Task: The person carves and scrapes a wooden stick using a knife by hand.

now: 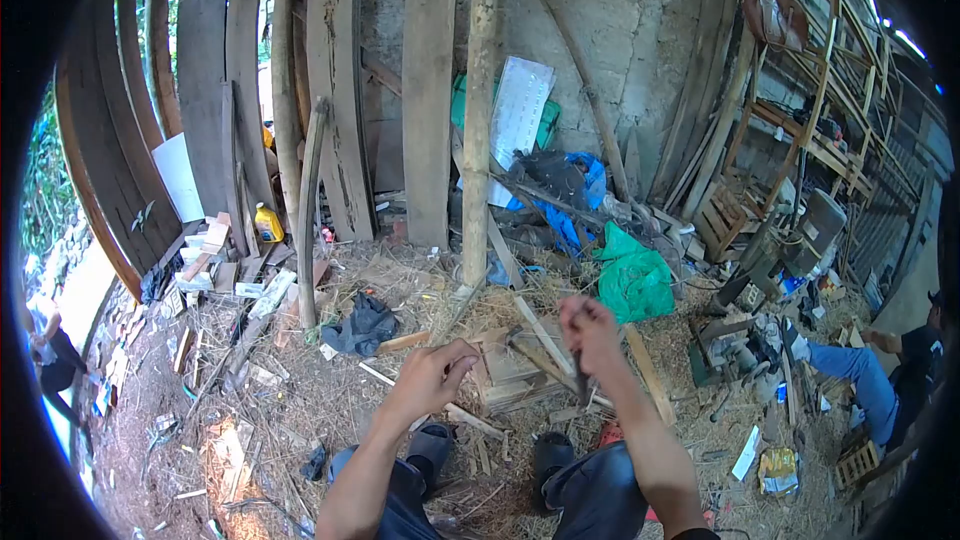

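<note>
The left hand (pixel 440 377) is raised above the ground in front of the person's knees, its fingers curled in and its thumb lying near the forefinger. I cannot tell whether anything thin is pinched there. The right hand (pixel 591 332) is a little farther forward, well apart from the left, with its fingers folded into a fist around a dark narrow tool (pixel 581 380). The tool points downward from the bottom of the fist; its exact kind is unclear.

Below and between the 2 hands, short wood pieces (pixel 515 387) lie on the straw-covered ground, just ahead of the person's 2 dark shoes (pixel 431 448). A pale strip of wood (pixel 545 334) slants across the ground between the hands, and a longer board (pixel 649 376) lies to the right of the right hand. A dark cloth (pixel 361 326) lies on the ground beyond the left hand, to its left. A green bag (pixel 634 276) sits on the ground beyond the right hand, near a wooden post (pixel 481 120).

At the far right, 1 other person in blue jeans (pixel 850 372) sits low; at the left edge, another person (pixel 58 350) is partly visible.
</note>
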A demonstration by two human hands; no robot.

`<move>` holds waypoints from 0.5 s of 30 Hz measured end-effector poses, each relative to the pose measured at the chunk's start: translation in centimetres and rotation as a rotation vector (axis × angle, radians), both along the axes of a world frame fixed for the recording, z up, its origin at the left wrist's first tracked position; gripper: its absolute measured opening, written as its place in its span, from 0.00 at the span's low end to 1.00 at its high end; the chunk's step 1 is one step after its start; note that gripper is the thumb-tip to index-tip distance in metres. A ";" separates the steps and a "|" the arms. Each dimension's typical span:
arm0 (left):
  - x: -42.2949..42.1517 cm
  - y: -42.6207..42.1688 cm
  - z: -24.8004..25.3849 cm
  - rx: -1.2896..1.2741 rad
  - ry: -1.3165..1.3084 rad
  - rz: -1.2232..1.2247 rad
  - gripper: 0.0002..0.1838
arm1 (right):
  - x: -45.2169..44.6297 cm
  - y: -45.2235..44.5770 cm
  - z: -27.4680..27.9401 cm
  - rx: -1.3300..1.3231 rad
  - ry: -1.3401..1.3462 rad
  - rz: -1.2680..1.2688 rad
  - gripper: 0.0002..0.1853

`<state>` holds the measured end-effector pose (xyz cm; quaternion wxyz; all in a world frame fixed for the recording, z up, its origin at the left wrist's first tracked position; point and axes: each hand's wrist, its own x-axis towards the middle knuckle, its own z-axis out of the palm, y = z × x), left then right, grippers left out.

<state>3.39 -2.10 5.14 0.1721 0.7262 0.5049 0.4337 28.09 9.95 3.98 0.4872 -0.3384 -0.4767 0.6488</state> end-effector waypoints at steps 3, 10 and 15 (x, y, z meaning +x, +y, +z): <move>-0.8 -0.3 0.3 -0.007 -0.011 -0.011 0.04 | 3.2 1.1 0.1 -0.003 0.062 -0.130 0.08; 0.7 0.1 0.1 -0.115 -0.047 -0.014 0.04 | -0.5 -2.0 0.5 0.053 0.010 -0.043 0.08; 1.8 0.6 0.3 -0.105 -0.048 -0.028 0.05 | -2.6 -3.1 -0.1 0.078 -0.074 0.101 0.09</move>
